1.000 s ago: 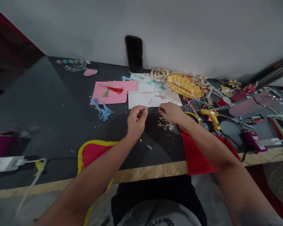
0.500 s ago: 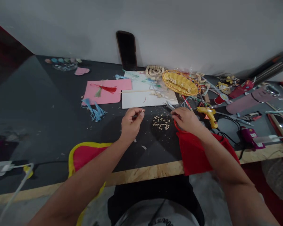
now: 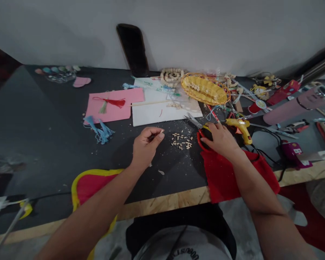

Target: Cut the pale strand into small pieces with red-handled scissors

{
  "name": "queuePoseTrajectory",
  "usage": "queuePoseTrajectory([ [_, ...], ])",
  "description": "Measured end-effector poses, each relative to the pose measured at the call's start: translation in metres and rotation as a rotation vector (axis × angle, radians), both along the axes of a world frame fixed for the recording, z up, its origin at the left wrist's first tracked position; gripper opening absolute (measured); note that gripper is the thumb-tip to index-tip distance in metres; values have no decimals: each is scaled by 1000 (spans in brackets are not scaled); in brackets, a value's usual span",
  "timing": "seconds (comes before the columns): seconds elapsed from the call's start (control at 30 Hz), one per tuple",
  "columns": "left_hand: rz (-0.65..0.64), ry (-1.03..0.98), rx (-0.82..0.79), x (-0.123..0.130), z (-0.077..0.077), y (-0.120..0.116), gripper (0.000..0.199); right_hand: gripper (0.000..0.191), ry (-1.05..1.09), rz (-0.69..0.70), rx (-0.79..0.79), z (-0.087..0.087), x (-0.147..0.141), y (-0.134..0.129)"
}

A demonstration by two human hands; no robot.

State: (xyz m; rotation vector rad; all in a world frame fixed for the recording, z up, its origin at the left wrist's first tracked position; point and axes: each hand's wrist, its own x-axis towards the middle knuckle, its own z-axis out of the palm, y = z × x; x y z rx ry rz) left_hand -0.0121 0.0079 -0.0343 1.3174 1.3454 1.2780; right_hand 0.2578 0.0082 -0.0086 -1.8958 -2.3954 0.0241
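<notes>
A tiny pale piece (image 3: pixel 162 131) is pinched between the thumb and forefinger of my left hand (image 3: pixel 145 146), which is held above the dark tabletop. My right hand (image 3: pixel 222 139) has its thumb and fingers around the handles of a pair of scissors (image 3: pixel 196 122), red and black with some yellow. The blades point up and left toward the white board (image 3: pixel 151 115). Between my hands lies a scatter of small cut wooden-looking pieces (image 3: pixel 181 141), with crumbs around it. A red cloth (image 3: pixel 219 177) lies under my right wrist and hangs over the table edge.
Behind are a pink sheet (image 3: pixel 97 112) with red and green tassels, a blue tassel bundle (image 3: pixel 103 131), a yellow basket (image 3: pixel 208 92) and a leaning phone (image 3: pixel 134 50). To the right are a yellow glue gun (image 3: pixel 239 128) and a pink flask (image 3: pixel 292 110). A yellow-edged cloth (image 3: pixel 94 184) lies left.
My right hand has shifted slightly right and toward me over the scissors, uncovering more of their handles. My left hand keeps its pinch. The whole view has shifted a little.
</notes>
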Motion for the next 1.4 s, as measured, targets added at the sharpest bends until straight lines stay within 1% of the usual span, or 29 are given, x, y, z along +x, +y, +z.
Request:
queuePoseTrajectory([
  [0.07,-18,9,4,0,0,0,18,44,29,-13,11,-2,1,2],
  [0.17,-34,45,25,-1,0,-1,16,41,85,-83,27,0,1,3],
  [0.27,-42,45,48,-1,1,-2,14,39,259,-116,68,4,0,3],
  [0.33,-49,-3,75,-1,1,-3,13,42,466,-81,112,8,-2,1],
  [0.4,-49,-60,96,1,1,-4,11,51,652,7,119,12,-6,-2],
  [0.43,-50,-82,97,1,1,-4,11,57,711,60,107,13,-8,-4],
  [0.5,-57,-111,78,3,2,-5,12,66,709,162,48,15,-15,-9],
  [0.57,-66,-130,44,4,4,-6,14,68,658,258,21,15,-22,-14],
  [0.7,-68,-138,9,4,7,-7,18,66,566,355,-29,11,-33,-20],
  [0.83,-86,-138,17,3,5,-7,15,65,557,434,-53,8,-38,-22],
  [0.93,-94,-135,17,2,4,-7,11,64,585,458,-54,7,-39,-23],
  [1.17,-109,-100,56,3,8,-8,9,59,610,443,-58,5,-41,-24],
  [1.4,-97,-87,30,3,11,-9,8,57,617,444,-91,2,-39,-24],
])
